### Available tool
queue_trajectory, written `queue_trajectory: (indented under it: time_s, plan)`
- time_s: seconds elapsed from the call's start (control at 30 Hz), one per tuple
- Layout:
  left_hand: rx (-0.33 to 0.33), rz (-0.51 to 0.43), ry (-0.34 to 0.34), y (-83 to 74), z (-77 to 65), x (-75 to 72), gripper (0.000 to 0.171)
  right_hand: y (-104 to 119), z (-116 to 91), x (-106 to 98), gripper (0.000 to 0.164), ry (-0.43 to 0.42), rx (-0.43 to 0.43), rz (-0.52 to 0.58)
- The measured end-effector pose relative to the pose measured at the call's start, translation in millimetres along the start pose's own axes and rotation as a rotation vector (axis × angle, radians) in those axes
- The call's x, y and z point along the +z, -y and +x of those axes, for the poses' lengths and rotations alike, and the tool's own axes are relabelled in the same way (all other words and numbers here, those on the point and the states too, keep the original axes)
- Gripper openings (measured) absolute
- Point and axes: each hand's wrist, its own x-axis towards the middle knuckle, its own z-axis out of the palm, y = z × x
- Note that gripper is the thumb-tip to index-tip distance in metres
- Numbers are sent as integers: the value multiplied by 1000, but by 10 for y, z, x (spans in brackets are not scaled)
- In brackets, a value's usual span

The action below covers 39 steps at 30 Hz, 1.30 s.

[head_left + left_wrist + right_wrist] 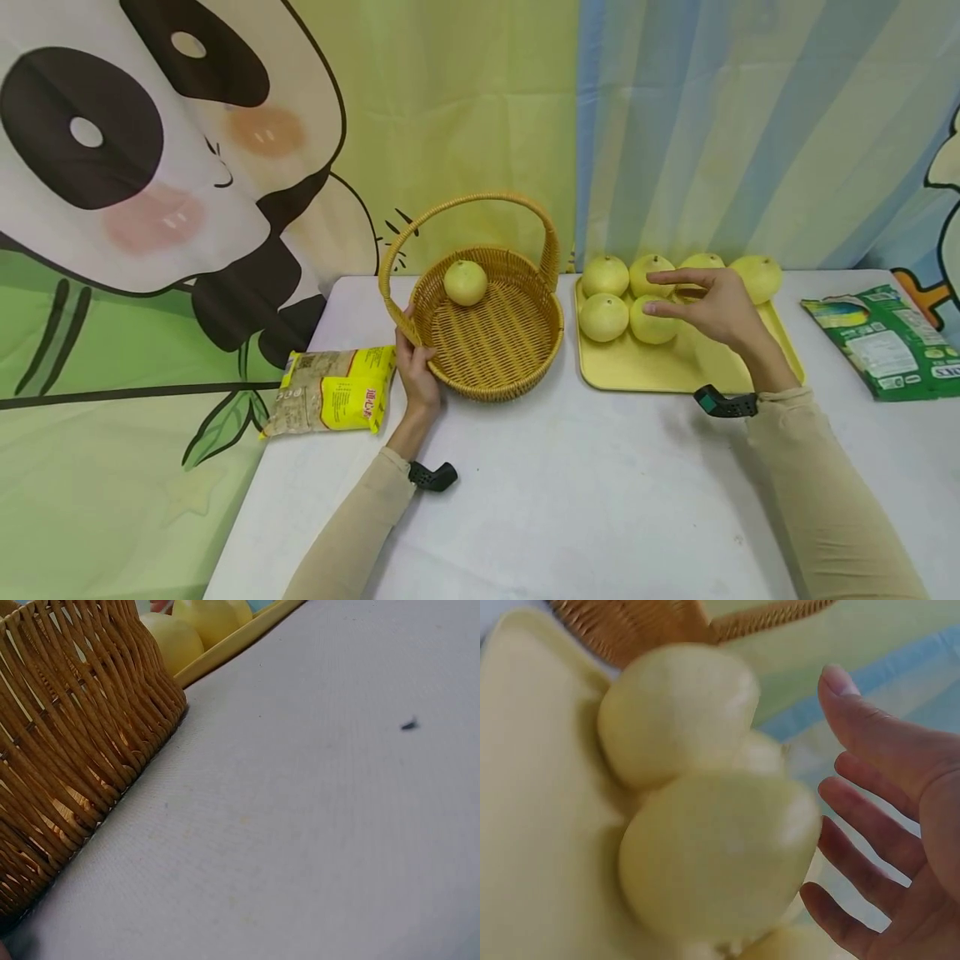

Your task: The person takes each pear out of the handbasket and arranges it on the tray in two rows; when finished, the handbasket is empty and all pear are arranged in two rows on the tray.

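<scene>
A round wicker basket (495,387) with a tall arched handle stands on the table, one round pale-yellow fruit (465,283) inside it. My left hand (417,375) grips the basket's left side at the foot of the handle, thumb near the rim. In the left wrist view the woven basket wall (82,720) fills the left edge. On the yellow tray (637,379) sit several more of these fruits (603,317). My right hand (716,307) hovers over them, thumb and fingers spread apart. The right wrist view has its fingertips right beside a fruit (720,855), nothing in the grasp.
Left of the basket lies a yellow-and-clear food packet (330,390). A green packet (888,342) lies right of the tray. Behind the white table (570,492) hangs a printed curtain (465,100).
</scene>
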Motion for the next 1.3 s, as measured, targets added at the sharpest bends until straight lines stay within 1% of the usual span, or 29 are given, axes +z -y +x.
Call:
queue_trajectory:
  time_s: [0.07,0.13,0.2,0.3,0.4,0.53,0.6,0.67,0.77,0.87,0.97,1.1,1.3]
  plan:
    - [-1,-3,2,-3,-1,-4,80,134,13,24,46,5,-15,27]
    - [-4,-9,3,-6,-5,-6,80,278,28,62,42,39,-38,95]
    - [-6,-13,3,-7,-6,-7,80,427,42,116,39,102,-60,161]
    - [-4,-13,3,-13,-10,-5,80,632,81,225,38,234,-110,224]
    - [2,-6,-2,-18,-11,4,79,832,150,379,42,336,-186,152]
    - [11,-1,-9,-22,-9,18,78,1094,267,624,49,433,-291,85]
    - [12,-1,-10,-20,-8,24,78,1204,333,743,53,473,-320,97]
    - [7,-18,-5,-16,-3,29,78,1295,404,852,57,508,-321,129]
    - [2,-8,3,-9,0,32,79,1403,513,989,65,533,-297,147]
    - [1,2,5,-3,1,31,80,1475,625,1111,70,532,-261,137]
    - [1,5,4,4,0,21,80,1502,738,1229,73,496,-238,92]
    - [1,12,10,13,6,11,79,1515,875,1392,77,468,-233,59]
    - [5,22,5,15,14,2,79,1519,1016,1631,85,474,-193,99]
